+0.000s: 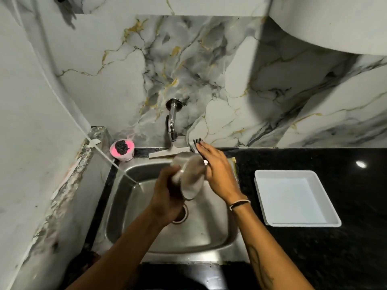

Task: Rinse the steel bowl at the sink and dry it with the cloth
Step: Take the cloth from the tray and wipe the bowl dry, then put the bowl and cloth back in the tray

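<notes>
The steel bowl [189,176] is tipped on its side above the sink [209,231], its base facing me. My left hand [165,197] grips it from the lower left. My right hand [217,170] lies against the bowl's right rim with its fingers stretched flat and apart, holding nothing. Its fingertips reach a white cloth with dark stripes [193,143], which lies at the back edge of the sink below the wall. The tap [172,122] comes out of the marble wall just left of the cloth; I see no water running from it.
A squeegee [165,153] lies along the back rim of the sink. A pink tub with a black scrubber [122,149] stands at the back left corner. A white square tray [293,197] sits on the black counter [345,248] to the right. A wall closes the left side.
</notes>
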`<control>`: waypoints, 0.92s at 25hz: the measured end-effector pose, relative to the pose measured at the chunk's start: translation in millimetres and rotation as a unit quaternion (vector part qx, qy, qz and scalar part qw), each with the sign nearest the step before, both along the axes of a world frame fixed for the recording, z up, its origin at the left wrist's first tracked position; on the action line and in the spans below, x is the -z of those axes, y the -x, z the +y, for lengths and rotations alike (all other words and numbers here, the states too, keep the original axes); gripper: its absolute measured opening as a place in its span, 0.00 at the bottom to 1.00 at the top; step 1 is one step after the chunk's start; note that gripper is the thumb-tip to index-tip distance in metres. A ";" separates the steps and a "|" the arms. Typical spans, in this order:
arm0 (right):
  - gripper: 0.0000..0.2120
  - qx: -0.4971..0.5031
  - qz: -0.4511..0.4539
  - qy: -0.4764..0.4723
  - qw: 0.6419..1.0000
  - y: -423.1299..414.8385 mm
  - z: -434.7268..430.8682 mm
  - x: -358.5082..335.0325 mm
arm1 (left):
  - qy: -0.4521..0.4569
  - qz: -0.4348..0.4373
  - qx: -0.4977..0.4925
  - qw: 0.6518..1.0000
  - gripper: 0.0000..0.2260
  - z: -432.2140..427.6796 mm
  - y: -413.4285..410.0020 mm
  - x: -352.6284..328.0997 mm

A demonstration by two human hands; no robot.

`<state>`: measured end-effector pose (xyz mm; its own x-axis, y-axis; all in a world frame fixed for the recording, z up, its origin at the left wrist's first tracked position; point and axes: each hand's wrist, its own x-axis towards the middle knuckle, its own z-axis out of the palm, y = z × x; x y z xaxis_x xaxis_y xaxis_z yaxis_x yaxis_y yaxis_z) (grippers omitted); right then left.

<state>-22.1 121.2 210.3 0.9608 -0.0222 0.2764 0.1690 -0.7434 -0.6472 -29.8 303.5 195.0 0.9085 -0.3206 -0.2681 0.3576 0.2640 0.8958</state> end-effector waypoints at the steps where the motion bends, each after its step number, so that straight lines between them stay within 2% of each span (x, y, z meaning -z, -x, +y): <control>1: 0.33 0.034 0.052 -0.026 0.998 1.7 -22.7 14.8 | 0.003 0.010 0.037 0.999 0.30 -11.8 0.2 1.7; 2: 0.30 0.066 0.078 -0.059 0.993 9.3 -47.8 25.0 | -0.042 -0.015 0.070 0.997 0.37 -20.6 1.0 2.9; 4: 0.23 0.136 0.099 -0.150 0.974 30.2 -93.6 50.4 | -0.209 -0.134 0.088 0.965 0.52 -47.4 0.7 8.7; 6: 0.22 0.199 0.097 -0.170 0.960 46.9 -136.7 74.0 | -0.341 -0.204 0.095 0.913 0.59 -83.2 7.4 16.9; 8: 0.24 0.244 0.112 -0.158 0.950 60.7 -180.9 95.6 | -0.402 -0.255 0.126 0.871 0.59 -124.6 13.1 32.6; 12: 0.26 0.275 0.120 -0.089 0.950 93.8 -263.5 127.9 | -0.453 -0.289 0.171 0.826 0.57 -231.3 17.1 74.8; 17: 0.30 0.246 0.142 -0.010 0.959 108.7 -342.5 164.0 | -0.507 -0.293 0.270 0.764 0.60 -336.9 4.2 136.7; 20: 0.32 0.221 0.218 0.084 0.947 102.0 -370.8 192.5 | -0.530 -0.303 0.310 0.729 0.60 -373.0 -6.1 173.2; 23: 0.32 0.129 0.311 0.219 0.916 99.8 -378.0 231.4 | -0.558 -0.310 0.345 0.688 0.61 -380.3 -15.5 206.0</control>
